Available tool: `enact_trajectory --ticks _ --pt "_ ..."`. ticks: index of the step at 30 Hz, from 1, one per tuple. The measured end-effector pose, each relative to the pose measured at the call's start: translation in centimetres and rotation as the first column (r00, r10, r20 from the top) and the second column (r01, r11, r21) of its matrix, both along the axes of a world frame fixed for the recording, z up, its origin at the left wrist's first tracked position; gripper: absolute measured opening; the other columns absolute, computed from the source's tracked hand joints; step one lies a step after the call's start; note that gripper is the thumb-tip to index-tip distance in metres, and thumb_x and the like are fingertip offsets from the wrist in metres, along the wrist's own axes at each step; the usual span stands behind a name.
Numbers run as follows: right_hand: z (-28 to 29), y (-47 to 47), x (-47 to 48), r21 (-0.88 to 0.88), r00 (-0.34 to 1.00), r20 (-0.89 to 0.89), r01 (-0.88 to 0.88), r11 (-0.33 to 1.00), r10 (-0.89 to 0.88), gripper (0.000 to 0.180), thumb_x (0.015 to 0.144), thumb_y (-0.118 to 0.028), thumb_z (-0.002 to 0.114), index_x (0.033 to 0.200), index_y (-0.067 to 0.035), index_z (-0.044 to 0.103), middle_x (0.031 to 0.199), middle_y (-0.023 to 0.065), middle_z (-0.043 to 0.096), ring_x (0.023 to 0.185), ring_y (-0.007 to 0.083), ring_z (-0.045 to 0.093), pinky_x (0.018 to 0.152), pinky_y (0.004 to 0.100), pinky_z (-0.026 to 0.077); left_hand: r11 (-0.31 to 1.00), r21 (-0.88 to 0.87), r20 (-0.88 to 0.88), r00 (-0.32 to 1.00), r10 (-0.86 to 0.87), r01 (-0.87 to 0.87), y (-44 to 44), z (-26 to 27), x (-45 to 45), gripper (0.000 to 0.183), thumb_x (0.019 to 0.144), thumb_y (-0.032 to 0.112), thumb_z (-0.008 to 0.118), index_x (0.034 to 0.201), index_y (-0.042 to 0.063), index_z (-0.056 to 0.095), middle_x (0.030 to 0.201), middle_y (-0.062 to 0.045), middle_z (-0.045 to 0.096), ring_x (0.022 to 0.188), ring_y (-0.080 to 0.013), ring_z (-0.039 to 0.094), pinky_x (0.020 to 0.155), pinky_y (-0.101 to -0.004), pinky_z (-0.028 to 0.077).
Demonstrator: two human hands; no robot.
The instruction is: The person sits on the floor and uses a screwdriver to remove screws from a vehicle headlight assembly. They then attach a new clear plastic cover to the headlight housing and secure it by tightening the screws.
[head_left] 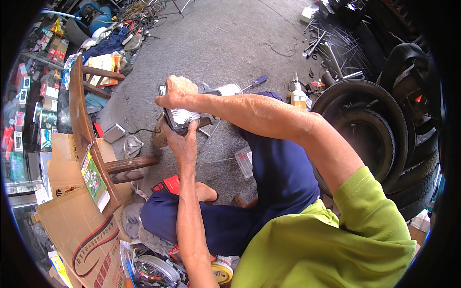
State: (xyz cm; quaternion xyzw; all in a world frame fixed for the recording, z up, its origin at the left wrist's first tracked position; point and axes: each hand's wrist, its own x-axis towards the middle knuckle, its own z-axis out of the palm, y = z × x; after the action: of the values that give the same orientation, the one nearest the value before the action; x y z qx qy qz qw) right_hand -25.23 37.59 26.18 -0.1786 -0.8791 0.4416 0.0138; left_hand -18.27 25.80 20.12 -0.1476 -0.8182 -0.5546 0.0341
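Observation:
A black-rimmed unit with a shiny silver face (183,116), perhaps a vehicle lamp, is held up over the floor in front of my knees. My left hand (180,138) supports its lower end, with the thumb on the near edge. Fingers curled, my right hand (177,93) grips the upper end and covers part of the face. Behind the unit, metal parts (207,120) show only partly, and what they belong to is hidden. A blue-handled screwdriver (256,81) lies beyond my right forearm.
Tyres (360,133) stand at the right, near a white bottle (298,94). Metal rods (331,50) litter the floor behind. A wooden chair frame (81,115) and cardboard (79,226) are at the left. A clear plastic box (244,162) lies by my leg.

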Motion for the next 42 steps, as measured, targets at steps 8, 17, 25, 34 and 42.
enact_trajectory --ticks 8,17,25,34,42 --pt "1.2 -0.9 0.0 -0.031 0.999 -0.005 -0.044 0.999 0.044 0.047 0.067 -0.041 0.075 0.088 0.001 0.072 0.090 0.0203 0.071 0.091 0.0315 0.070 0.080 0.0394 0.055 0.998 0.036 -0.023 0.998 0.061 -0.060 -1.1 0.3 -0.1 0.057 0.077 0.008 0.077 0.123 -0.007 0.046 0.106 -0.019 0.063 0.091 -0.0262 0.064 0.079 -0.0361 0.052" --pt "2.3 -1.2 -0.4 -0.022 0.994 -0.102 -0.025 0.999 0.022 0.049 0.069 -0.042 0.076 0.088 0.003 0.073 0.089 0.0218 0.071 0.088 0.0315 0.070 0.080 0.0399 0.055 0.988 0.022 0.322 0.935 -0.151 0.152 -4.7 6.9 -3.1 0.023 0.077 -0.002 0.068 0.097 -0.005 0.059 0.085 -0.006 0.068 0.072 -0.0113 0.060 0.066 -0.0272 0.048" --pt "5.9 1.4 -0.1 0.013 0.968 -0.174 -0.182 0.983 0.182 0.039 0.083 -0.037 0.069 0.096 0.000 0.074 0.090 0.0178 0.073 0.081 0.0262 0.071 0.078 0.0379 0.056 0.990 0.131 0.511 0.853 -0.108 0.047 -7.1 8.9 -5.2 0.039 0.078 0.005 0.062 0.116 -0.003 0.057 0.101 -0.012 0.066 0.086 -0.0230 0.067 0.081 -0.0385 0.056" --pt "0.2 5.8 -1.6 0.255 0.954 -0.061 -0.268 0.929 0.292 0.037 0.082 -0.035 0.066 0.085 0.001 0.073 0.077 0.0174 0.070 0.070 0.0270 0.069 0.070 0.0379 0.055 0.955 0.216 0.456 0.886 0.085 -0.203 -10.5 10.1 -5.9 0.034 0.075 0.009 0.059 0.107 -0.001 0.063 0.092 -0.008 0.068 0.079 -0.0213 0.068 0.072 -0.0351 0.059" --pt "-0.2 5.9 -0.1 0.193 0.820 0.082 -0.571 0.798 0.567 0.046 0.085 -0.041 0.064 0.094 0.004 0.071 0.086 0.0219 0.070 0.084 0.0336 0.068 0.076 0.0420 0.053 0.885 0.313 0.457 0.872 0.177 -0.344 -14.8 9.2 -5.6 0.034 0.076 0.014 0.057 0.104 -0.002 0.063 0.094 -0.009 0.067 0.080 -0.0212 0.067 0.071 -0.0350 0.057"
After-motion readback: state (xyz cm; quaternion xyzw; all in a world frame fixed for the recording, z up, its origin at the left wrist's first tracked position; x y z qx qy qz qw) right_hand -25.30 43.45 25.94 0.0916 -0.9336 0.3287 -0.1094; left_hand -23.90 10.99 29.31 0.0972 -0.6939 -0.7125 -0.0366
